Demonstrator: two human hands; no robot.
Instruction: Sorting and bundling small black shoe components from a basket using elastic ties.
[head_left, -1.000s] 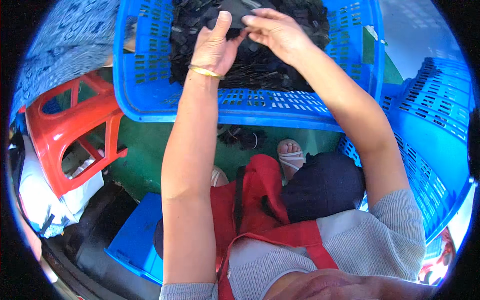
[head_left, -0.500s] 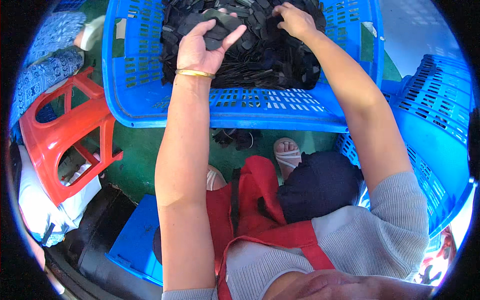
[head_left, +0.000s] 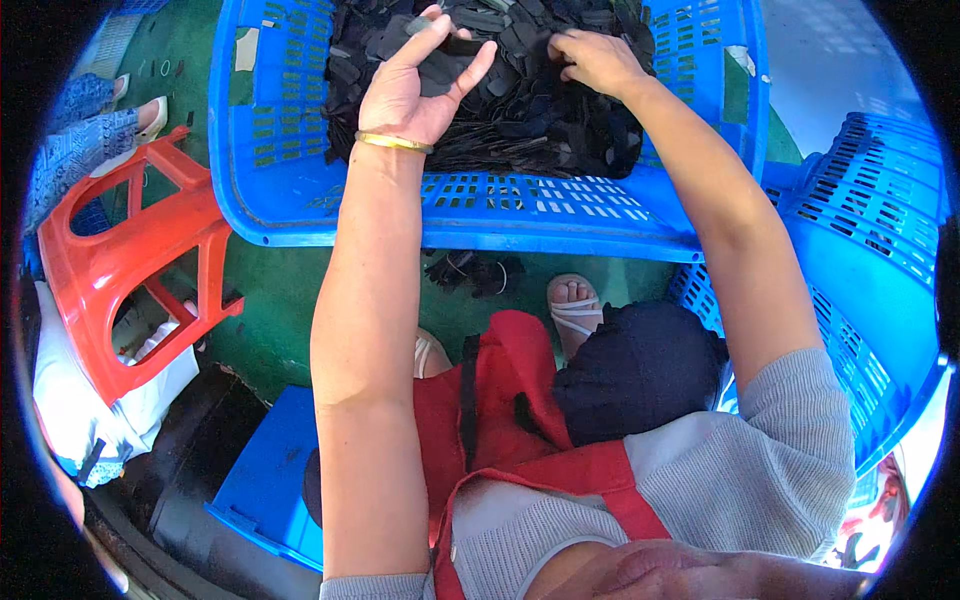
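Note:
A large blue plastic basket with slotted walls stands in front of me. Inside lies a thick heap of flat black pieces, their material hard to tell. My left hand is palm up over the heap's left side, fingers curled round a few dark flat pieces; a gold-coloured bangle circles that wrist. Over the right part of the heap, my right hand reaches down with its fingers bent together at the pieces. Whatever lies between those fingertips is hidden.
At the left is an orange-red plastic stool, with another person's legs behind it. More blue baskets crowd my right side. A blue bin sits low at left; a dark bundle lies on the green floor.
The dark pieces in my left hand show less, as its fingers have curled in. My right hand has shifted slightly down. The other person's feet have moved.

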